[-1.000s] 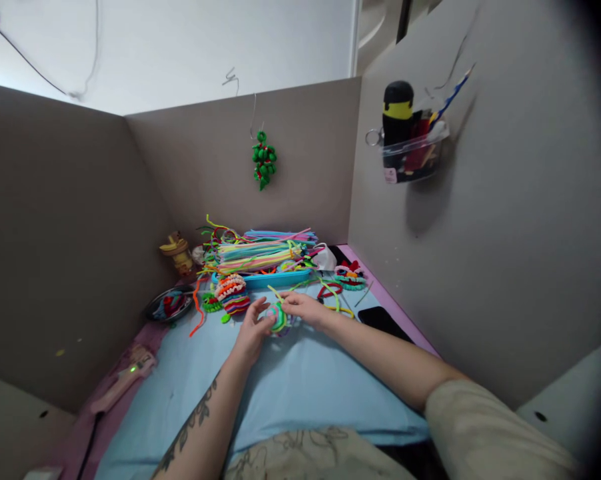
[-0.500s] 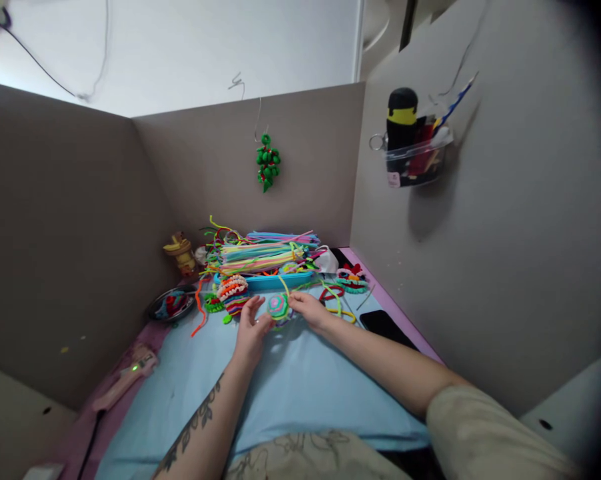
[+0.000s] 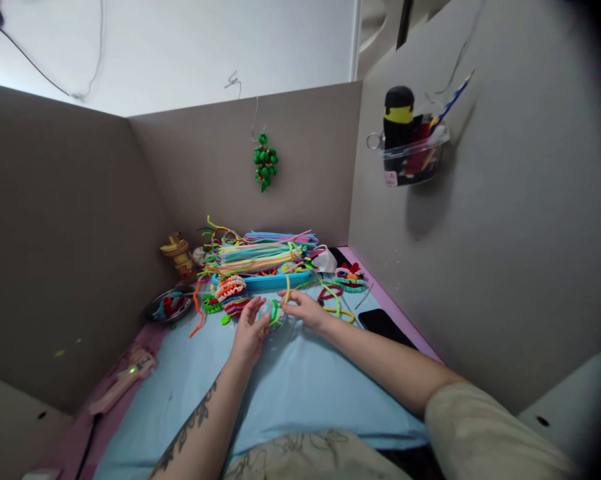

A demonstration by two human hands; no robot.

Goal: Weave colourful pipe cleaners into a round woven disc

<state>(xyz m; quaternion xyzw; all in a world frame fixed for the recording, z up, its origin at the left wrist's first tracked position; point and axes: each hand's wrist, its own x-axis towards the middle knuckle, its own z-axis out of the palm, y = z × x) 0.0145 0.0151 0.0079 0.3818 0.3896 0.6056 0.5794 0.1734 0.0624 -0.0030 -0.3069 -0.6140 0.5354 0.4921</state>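
Observation:
Between thumb and fingers, my left hand (image 3: 249,333) grips a round ball-like piece coiled from green, pink and purple pipe cleaners (image 3: 276,316). Close to its right side, my right hand (image 3: 306,311) pinches a pale yellow pipe cleaner (image 3: 287,287) whose end sticks up above the fingers. Whether that strand is joined to the coiled piece cannot be made out. Just beyond my left hand lies a striped pipe-cleaner piece (image 3: 234,303) with an orange and cream top.
Bundles of coloured pipe cleaners (image 3: 260,255) lie behind a blue tray (image 3: 275,281). A dark bowl (image 3: 153,311) and a pink glue gun (image 3: 125,383) are at left. A phone (image 3: 383,327) lies at right, below a wall-hung tool container (image 3: 413,160). Grey partitions enclose the table.
The coiled piece has turned in my left hand, showing more of its side, and has shifted slightly down and left. My right hand has moved a little left with the yellow strand.

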